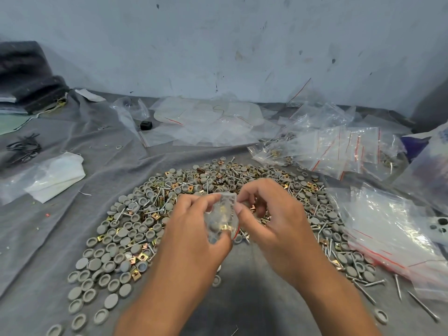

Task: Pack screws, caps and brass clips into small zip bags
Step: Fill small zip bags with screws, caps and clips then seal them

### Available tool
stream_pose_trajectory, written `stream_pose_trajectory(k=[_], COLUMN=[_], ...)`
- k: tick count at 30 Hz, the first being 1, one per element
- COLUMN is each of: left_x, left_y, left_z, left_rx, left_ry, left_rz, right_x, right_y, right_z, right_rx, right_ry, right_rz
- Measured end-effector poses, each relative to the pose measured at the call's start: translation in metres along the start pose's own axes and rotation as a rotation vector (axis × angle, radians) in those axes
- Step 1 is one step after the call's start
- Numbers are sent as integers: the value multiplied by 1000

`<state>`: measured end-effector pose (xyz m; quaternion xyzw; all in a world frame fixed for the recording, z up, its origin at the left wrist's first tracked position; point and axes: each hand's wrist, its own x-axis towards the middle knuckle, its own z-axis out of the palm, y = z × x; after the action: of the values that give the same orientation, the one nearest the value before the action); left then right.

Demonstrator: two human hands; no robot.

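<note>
A grey cloth (101, 151) covers the work surface, which runs back to a scuffed pale wall (218, 44). In the middle of the cloth lies a broad heap of grey caps (114, 241) mixed with brass clips (135, 272) and screws (363, 288). Above the near part of the heap, the left hand (194, 229) and the right hand (274, 214) together hold a small zip bag (221, 219), fingers pinched on it from both sides; brass and grey pieces show through its clear plastic. To the right lie filled bags (339, 151) with red seal lines, and a stack of empty bags (397, 238) nearer. Far behind the heap, flat clear bags (206, 122) are scattered. On the left sits a crumpled white plastic sheet (53, 175).
</note>
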<state>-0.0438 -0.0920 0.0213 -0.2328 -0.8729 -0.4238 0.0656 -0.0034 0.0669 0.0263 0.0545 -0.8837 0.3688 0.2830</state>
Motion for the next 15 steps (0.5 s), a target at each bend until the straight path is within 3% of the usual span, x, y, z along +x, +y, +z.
stream_pose_trajectory(k=[2,9,12,15], left_x=[-1,0,-1,-2], left_y=[1,-1,-3,-4], left_z=[0,-2,-2,-5], left_rx=[-3,-7,0,4], left_ry=[-7,-18,-2,15], left_rz=[1,-9,-2,-8], right_x=[0,-4,1,0], right_y=[1,-3,14,44], right_z=[-1,5,-10,-21], right_rx=[57,-80,49,-96], right_ry=[0,21,152,11], right_rz=[43,-42,106,337])
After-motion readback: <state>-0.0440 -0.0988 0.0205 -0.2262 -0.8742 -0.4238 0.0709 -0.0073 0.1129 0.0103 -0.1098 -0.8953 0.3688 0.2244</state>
